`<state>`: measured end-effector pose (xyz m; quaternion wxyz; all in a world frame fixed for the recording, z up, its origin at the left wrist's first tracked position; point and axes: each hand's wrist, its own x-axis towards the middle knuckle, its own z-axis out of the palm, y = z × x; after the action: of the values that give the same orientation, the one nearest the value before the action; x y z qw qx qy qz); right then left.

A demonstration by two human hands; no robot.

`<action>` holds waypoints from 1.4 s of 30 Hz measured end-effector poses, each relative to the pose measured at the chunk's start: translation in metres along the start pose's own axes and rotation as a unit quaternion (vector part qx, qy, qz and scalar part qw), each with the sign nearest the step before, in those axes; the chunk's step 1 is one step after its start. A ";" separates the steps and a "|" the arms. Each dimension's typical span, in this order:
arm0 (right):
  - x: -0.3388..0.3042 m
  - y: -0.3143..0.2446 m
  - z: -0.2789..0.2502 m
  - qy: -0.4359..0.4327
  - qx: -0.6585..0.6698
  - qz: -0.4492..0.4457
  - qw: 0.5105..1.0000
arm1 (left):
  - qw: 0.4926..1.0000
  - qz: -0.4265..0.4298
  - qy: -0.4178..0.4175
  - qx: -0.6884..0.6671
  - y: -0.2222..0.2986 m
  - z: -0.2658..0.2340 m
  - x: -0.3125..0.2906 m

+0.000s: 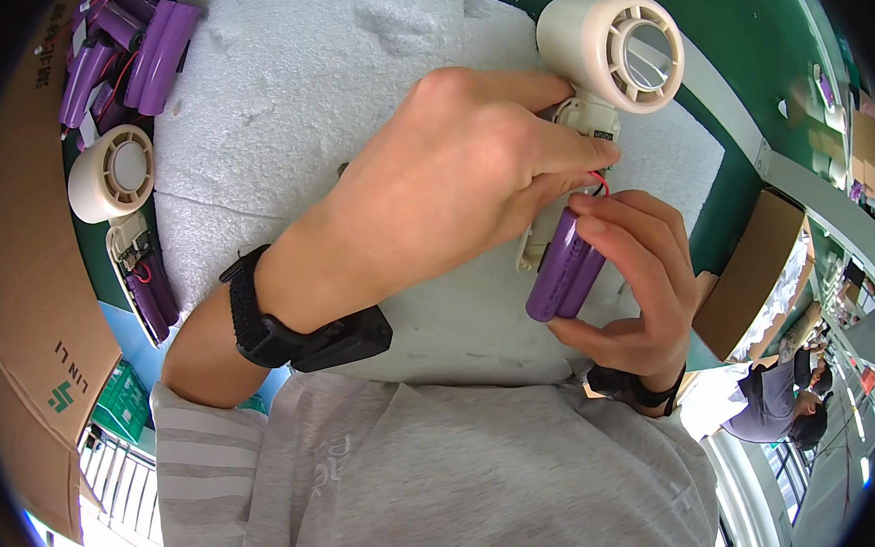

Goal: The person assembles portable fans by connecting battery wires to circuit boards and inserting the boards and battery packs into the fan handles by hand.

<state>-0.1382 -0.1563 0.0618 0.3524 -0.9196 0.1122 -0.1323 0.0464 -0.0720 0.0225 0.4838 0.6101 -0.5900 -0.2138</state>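
A cream handheld fan (553, 38) lies on the white foam sheet with its handle opened, showing a small circuit board (603, 135) below the round head. Reaching across from the left, my left hand (481, 161) is closed around the fan's neck, with fingertips at the board. My right hand (648, 271) grips a purple twin-cell battery pack (563, 266) between thumb and fingers, just over the handle shell (530, 250). Short red and black wires (600, 183) run between the pack and the board area. My left fingers hide part of the handle.
Several purple battery packs (159, 60) are heaped at the far left. Below them rests a second opened fan (111, 183) with its battery pack inside. A large cardboard box (25, 249) borders the left; another carton (753, 274) stands at right. The foam sheet (276, 93) covers the green table.
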 end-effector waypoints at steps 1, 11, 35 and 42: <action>0.000 0.002 0.000 -0.004 -0.010 0.002 1.000 | 1.000 -0.001 -0.003 -0.004 0.000 -0.001 0.000; -0.001 -0.001 0.007 0.007 -0.063 0.007 0.998 | 0.999 -0.023 -0.005 -0.037 -0.003 -0.003 0.002; -0.008 -0.013 0.015 0.042 -0.064 0.091 0.993 | 0.995 -0.037 -0.070 -0.060 -0.005 -0.013 0.006; -0.008 -0.015 0.017 0.029 -0.071 0.091 0.993 | 0.990 -0.068 -0.095 -0.080 -0.001 -0.017 0.007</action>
<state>-0.1387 -0.1326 0.0589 0.2936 -0.9239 0.2151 -0.1180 0.0626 -0.0724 0.0313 0.4566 0.5852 -0.5716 -0.3497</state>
